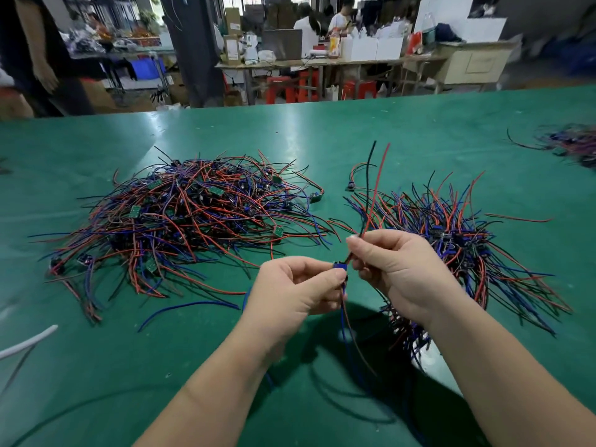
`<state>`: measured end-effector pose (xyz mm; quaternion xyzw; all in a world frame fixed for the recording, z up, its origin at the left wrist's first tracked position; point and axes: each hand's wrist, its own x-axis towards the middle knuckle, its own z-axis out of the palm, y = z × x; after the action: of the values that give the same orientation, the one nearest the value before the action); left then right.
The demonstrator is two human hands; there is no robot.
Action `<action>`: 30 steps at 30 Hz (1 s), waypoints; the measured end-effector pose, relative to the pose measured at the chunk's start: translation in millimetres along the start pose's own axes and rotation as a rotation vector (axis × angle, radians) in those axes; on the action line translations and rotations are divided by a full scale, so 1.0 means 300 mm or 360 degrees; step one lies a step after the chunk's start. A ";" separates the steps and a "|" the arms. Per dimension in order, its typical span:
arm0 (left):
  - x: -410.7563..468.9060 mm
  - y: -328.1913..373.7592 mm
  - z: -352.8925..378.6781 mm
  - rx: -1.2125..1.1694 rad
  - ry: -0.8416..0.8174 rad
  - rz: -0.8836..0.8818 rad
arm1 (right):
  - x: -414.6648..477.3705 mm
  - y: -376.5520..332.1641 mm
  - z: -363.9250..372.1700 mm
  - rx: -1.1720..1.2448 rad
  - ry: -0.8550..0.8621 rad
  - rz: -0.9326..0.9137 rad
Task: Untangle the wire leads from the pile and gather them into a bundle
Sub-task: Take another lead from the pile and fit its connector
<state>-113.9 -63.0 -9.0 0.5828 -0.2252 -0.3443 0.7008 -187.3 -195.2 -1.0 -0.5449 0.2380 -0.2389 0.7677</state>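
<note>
The green table [106, 366] fills the nearest stretch, with a white cable [29, 341] crossing its left edge and a loose blue wire [187, 306] lying just ahead. Above this the two hands meet. The left hand [290, 288] has its grip pinched tight, thumb and fingers closed on the blue body of one wire lead [340, 268]; blue and brown tails hang below it. The right hand [396, 272] pinches the same lead's red and black wires [377, 188], which rise upright. Beyond, the tangled pile [187, 217] lies to the left and the gathered bundle [458, 240] fans out to the right, with green surface showing between them. A third heap [574, 143] sits near the far right edge. Past the far edge stand other tables [322, 62], cluttered, red stools [277, 88] and people [342, 21].
</note>
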 end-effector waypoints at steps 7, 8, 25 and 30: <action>-0.023 0.014 -0.010 0.0406 -0.0502 -0.0304 | 0.030 -0.089 -0.107 0.0177 0.0356 -0.0101; -0.027 0.012 -0.015 0.0500 -0.0576 -0.0337 | 0.034 -0.092 -0.121 0.0232 0.0406 -0.0105; 0.034 0.011 -0.057 -0.0104 0.0157 -0.0180 | -0.020 0.017 0.010 -0.0647 -0.0311 -0.0430; 0.037 0.007 -0.071 0.0046 0.0056 -0.0162 | -0.007 0.028 -0.005 -0.0719 -0.0228 -0.0595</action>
<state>-90.7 -57.2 -12.6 0.6095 -0.1879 -0.3661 0.6776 -189.0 -192.5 -9.1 -0.7518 0.1257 -0.2781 0.5846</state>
